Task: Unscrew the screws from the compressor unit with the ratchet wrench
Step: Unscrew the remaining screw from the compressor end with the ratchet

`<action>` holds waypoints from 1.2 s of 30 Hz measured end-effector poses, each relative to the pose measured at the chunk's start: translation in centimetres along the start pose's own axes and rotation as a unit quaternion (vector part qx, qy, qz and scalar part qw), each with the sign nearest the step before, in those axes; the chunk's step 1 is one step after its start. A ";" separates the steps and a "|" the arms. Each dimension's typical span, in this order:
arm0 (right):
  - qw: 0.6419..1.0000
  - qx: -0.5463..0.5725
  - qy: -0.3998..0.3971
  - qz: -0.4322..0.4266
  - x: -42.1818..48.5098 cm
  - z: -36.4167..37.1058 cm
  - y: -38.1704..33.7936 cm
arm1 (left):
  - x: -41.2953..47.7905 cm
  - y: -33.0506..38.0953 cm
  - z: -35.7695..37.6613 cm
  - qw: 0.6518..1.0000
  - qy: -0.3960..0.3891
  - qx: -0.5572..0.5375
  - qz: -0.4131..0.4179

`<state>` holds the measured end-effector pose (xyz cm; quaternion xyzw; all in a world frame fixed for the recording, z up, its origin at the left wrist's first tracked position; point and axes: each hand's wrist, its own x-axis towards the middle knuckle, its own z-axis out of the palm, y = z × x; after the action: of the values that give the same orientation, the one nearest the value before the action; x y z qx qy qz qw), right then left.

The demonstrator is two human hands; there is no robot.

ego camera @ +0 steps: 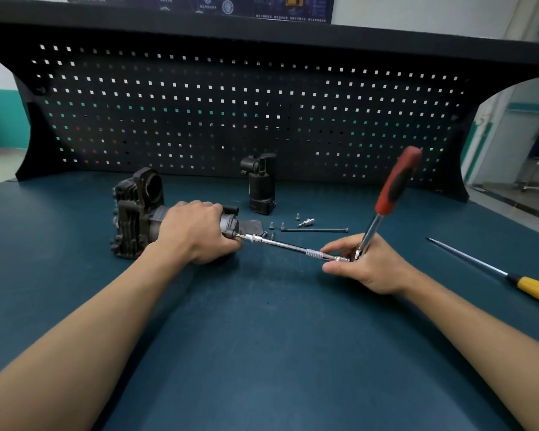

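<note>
Left hand [196, 231] grip wraps dark cast-metal compressor unit [137, 213], back-left on teal counter [262, 337] | right hand [364, 262] grip pinches chrome, red-handled ratchet wrench [386, 200] at its head | best: keep extension bar [288, 246] straight, unit pinned.

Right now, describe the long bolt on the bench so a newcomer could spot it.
Start at the black pegboard behind the blue bench. In front of the upright black canister there lies a scatter of short screws, and the long bolt lies flat among them. Unlike those stubs, it is a thin dark rod.
</note>
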<state>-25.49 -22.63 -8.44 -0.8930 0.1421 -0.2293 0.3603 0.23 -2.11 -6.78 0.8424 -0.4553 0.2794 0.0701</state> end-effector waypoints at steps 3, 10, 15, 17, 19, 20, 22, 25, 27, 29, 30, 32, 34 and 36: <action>0.997 -0.044 0.019 -0.062 -0.1 0.4 0.7 | 0.0 0.1 -0.2 1.000 -0.013 0.000 -0.004; 0.939 -0.197 0.118 -0.255 0.3 0.8 1.7 | -0.1 0.1 -0.3 1.000 -0.028 0.001 -0.008; 0.852 -0.306 0.169 -0.389 0.9 0.6 1.7 | -0.1 -0.1 -0.3 0.999 -0.034 -0.007 -0.005; 0.865 -0.310 0.159 -0.360 0.6 0.7 1.7 | -0.1 0.0 -0.4 0.999 -0.034 -0.009 -0.003; 0.942 -0.211 0.121 -0.230 0.1 1.0 1.4 | -0.2 0.1 -0.5 0.999 -0.037 -0.011 0.000; 0.973 -0.152 0.079 -0.155 -0.1 0.9 1.4 | -0.2 0.1 -0.5 0.999 -0.038 -0.014 0.000; 0.991 -0.113 0.007 -0.072 -0.5 1.1 1.4 | -0.1 0.0 -0.5 0.999 -0.037 -0.016 -0.001; 0.999 -0.027 -0.035 0.000 -0.4 0.6 0.6 | 0.0 -0.2 -0.5 0.999 -0.032 -0.015 -0.004; 0.995 0.059 -0.063 0.050 -0.2 0.3 -0.1 | 0.0 -0.3 -0.5 0.999 -0.032 -0.017 -0.004; 0.978 0.145 -0.111 0.104 -0.2 0.1 -0.7 | 0.0 -0.3 -0.5 0.999 -0.031 -0.017 -0.003; 0.966 0.180 -0.137 0.129 -0.3 0.1 -1.0 | -0.1 -0.3 -0.5 0.999 -0.030 -0.016 -0.001; 0.937 0.238 -0.178 0.186 -0.4 -0.1 -1.5 | -0.2 -0.3 -0.5 1.000 -0.024 -0.013 0.004; 0.900 0.294 -0.209 0.243 -0.3 -0.2 -1.8 | -0.3 -0.4 -0.5 1.000 -0.019 -0.014 0.010; 0.853 0.364 -0.227 0.298 -0.2 -0.3 -2.0 | -0.4 -0.4 -0.6 1.000 -0.016 -0.018 0.017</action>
<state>-25.61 -21.34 -6.94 -0.6403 0.2218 0.0627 0.7327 0.12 -1.40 -6.39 0.8378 -0.4752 0.2590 0.0729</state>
